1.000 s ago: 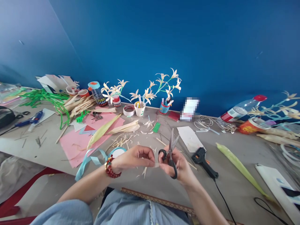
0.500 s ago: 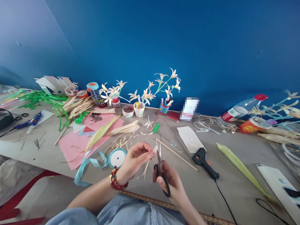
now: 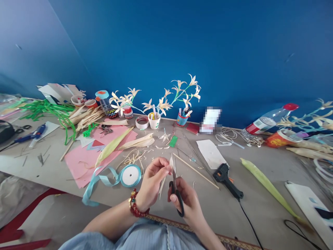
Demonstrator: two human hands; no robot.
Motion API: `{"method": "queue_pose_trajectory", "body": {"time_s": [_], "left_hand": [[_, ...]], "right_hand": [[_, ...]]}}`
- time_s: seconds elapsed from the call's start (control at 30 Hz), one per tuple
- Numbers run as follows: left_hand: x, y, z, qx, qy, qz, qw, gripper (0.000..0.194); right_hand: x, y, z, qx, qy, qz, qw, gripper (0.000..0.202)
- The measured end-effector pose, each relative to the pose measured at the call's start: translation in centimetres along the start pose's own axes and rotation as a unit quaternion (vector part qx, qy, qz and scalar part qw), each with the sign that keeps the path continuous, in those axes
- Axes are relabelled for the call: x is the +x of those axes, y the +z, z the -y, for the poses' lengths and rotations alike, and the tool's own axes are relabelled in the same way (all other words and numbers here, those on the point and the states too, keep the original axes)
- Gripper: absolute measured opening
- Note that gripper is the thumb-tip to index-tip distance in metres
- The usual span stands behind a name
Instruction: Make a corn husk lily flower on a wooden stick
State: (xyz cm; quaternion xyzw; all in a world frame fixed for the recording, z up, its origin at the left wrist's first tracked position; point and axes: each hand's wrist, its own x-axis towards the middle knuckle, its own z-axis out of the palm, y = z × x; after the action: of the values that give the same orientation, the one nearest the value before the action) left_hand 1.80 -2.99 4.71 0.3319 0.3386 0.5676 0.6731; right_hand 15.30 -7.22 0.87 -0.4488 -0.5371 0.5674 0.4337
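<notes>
Cream-coloured, thin and pointed, a husk-like strip (image 3: 171, 161) stands nearly upright in the pinch of our left hand (image 3: 153, 177), above the grey table (image 3: 205, 215). Below it, our wrist wears red beads (image 3: 137, 209). We grip black-handled scissors (image 3: 177, 193) in our right hand (image 3: 189, 198), fingers curled about the loops, blades pointing away from us just beside the strip. Beyond, a white cup (image 3: 154, 124) holds a yellow item, with pale flowers (image 3: 163, 105) above it; slender items fill a blue-and-red cup (image 3: 182, 120) nearby.
</notes>
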Motion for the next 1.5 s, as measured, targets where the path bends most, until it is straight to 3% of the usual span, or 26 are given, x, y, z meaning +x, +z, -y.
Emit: {"method": "queue_pose_trajectory", "body": {"time_s": [0.6, 1.5], "left_hand": [[-0.01, -0.49, 0.32, 0.020, 0.026, 0.002, 0.999, 0.014], [-0.06, -0.47, 0.61, 0.019, 0.029, -0.008, 0.999, 0.012]], "right_hand": [[0.41, 0.08, 0.05, 0.053, 0.022, -0.004, 0.998, 0.052], [0.61, -0.03, -0.56, 0.044, 0.021, -0.012, 0.999, 0.051]]}}
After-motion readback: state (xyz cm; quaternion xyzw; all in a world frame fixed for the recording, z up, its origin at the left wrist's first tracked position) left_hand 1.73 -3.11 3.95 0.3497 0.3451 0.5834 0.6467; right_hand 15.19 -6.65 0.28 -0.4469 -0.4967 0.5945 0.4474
